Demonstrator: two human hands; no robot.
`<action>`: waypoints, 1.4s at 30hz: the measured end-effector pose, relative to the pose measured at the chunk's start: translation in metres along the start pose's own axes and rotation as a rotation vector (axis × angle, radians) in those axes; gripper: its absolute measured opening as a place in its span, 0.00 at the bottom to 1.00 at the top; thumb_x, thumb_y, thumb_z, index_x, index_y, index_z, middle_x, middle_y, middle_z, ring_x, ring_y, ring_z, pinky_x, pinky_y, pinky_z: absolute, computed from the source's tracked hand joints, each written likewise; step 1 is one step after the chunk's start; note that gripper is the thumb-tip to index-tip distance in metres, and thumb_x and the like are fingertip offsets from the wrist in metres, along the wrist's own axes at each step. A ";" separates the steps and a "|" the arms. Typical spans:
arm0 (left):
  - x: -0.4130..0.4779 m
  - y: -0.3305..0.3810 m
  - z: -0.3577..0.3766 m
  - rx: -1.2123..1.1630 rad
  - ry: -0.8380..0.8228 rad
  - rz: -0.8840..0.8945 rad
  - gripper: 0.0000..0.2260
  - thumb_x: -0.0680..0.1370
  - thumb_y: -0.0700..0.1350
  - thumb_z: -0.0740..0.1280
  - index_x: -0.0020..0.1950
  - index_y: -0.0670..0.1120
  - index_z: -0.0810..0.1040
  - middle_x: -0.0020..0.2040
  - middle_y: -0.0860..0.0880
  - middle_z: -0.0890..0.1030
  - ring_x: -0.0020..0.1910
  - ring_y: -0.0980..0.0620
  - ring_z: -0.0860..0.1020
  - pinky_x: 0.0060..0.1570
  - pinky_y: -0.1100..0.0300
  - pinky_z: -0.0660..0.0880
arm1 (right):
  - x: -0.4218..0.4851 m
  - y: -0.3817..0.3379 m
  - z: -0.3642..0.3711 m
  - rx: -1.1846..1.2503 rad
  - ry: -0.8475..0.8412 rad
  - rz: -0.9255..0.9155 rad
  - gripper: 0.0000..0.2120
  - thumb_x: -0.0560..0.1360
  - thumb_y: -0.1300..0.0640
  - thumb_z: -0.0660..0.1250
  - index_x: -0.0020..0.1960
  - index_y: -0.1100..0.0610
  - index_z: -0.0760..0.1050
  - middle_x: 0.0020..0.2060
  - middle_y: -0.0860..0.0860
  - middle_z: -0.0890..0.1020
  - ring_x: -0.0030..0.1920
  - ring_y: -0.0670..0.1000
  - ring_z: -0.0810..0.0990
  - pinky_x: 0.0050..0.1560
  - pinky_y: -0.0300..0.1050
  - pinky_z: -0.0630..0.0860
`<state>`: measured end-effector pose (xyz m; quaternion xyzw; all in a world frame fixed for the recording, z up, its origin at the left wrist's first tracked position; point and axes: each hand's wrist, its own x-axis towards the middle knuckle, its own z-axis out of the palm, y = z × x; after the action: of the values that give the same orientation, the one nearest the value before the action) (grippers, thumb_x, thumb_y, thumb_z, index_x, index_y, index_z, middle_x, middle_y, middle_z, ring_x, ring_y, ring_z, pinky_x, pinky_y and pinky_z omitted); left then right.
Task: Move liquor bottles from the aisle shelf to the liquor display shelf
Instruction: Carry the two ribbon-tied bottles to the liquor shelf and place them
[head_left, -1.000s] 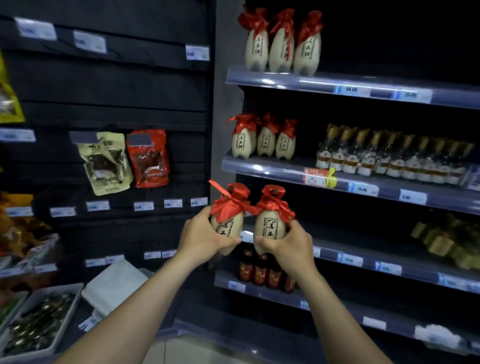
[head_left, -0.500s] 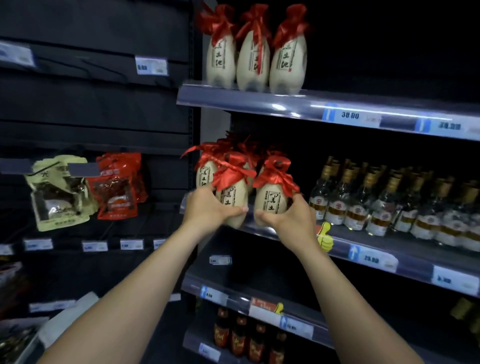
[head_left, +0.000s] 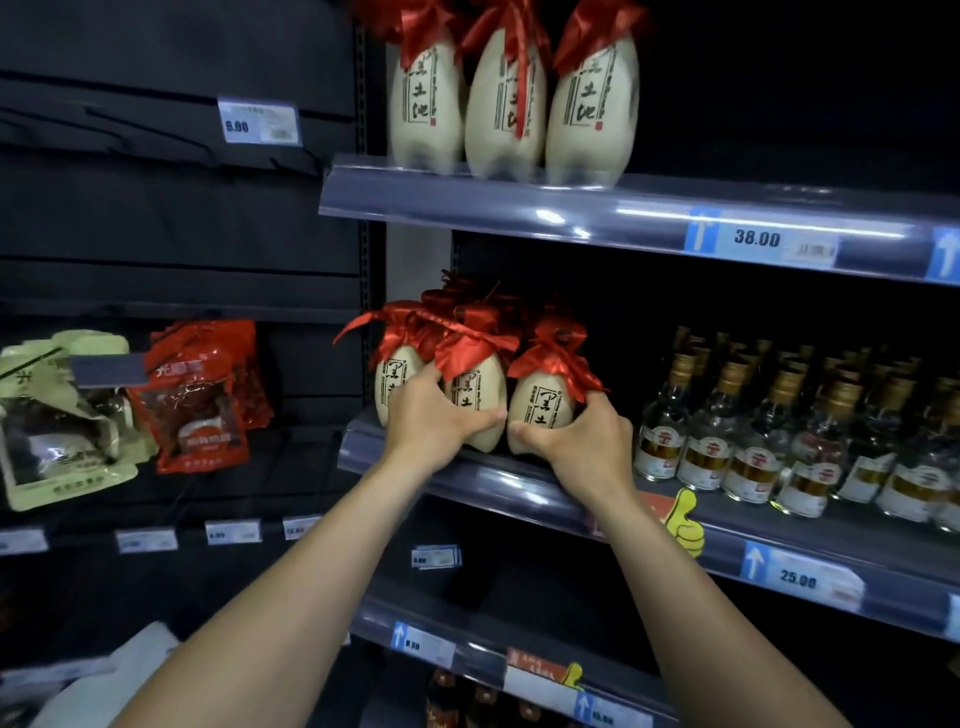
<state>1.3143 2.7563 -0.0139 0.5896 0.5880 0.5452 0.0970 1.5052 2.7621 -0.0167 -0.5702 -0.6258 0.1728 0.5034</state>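
Cream ceramic with red cloth tops: those are the two liquor bottles I am setting down on the middle display shelf (head_left: 519, 480). My left hand (head_left: 436, 421) is wrapping around the left bottle (head_left: 475, 400), fingers curled over its front and thumb side, fully closed on it. My right hand (head_left: 576, 447) is cupping the right bottle (head_left: 540, 410) low on its belly, also closed around it. Both bottles are sitting at or just above the front lip of the shelf; I cannot tell whether their bases are resting on it yet, since my hands are covering them. They are standing close together, nearly touching, upright.

Just beside the left bottle, a matching bottle (head_left: 392, 376) is already standing on this shelf, with more red tops showing behind, so I am judging part of the stocking as done. Three taller bottles (head_left: 509, 104) of the same style are filling the shelf above. To the right, the clear glass bottles (head_left: 727, 447) are taking up the rest of the row.

What is left for this pair, as I am reading it: seating them fully, pushing them back in line, and letting go. Whether more are waiting in the aisle is not showing.
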 end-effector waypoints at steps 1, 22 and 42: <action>0.002 -0.002 0.000 -0.009 -0.002 0.004 0.28 0.58 0.62 0.82 0.55 0.57 0.81 0.45 0.62 0.83 0.45 0.65 0.79 0.41 0.69 0.73 | 0.000 0.001 0.003 -0.014 -0.002 0.009 0.32 0.56 0.38 0.85 0.52 0.50 0.77 0.43 0.43 0.83 0.39 0.37 0.80 0.30 0.24 0.71; -0.018 -0.023 0.013 -0.063 0.065 0.176 0.42 0.71 0.58 0.76 0.78 0.42 0.66 0.78 0.47 0.66 0.78 0.53 0.61 0.75 0.69 0.54 | -0.002 0.006 0.016 -0.211 0.020 -0.082 0.31 0.63 0.39 0.82 0.56 0.56 0.77 0.51 0.52 0.82 0.52 0.53 0.80 0.49 0.43 0.74; 0.011 -0.076 -0.018 0.061 -0.014 0.025 0.64 0.57 0.77 0.74 0.81 0.60 0.40 0.81 0.49 0.57 0.76 0.47 0.65 0.66 0.46 0.72 | -0.003 0.009 0.024 -0.228 0.057 -0.090 0.34 0.60 0.33 0.80 0.56 0.54 0.77 0.48 0.50 0.82 0.48 0.51 0.79 0.46 0.42 0.72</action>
<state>1.2533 2.7773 -0.0589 0.6032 0.5963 0.5242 0.0763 1.4893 2.7704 -0.0355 -0.5998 -0.6517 0.0619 0.4601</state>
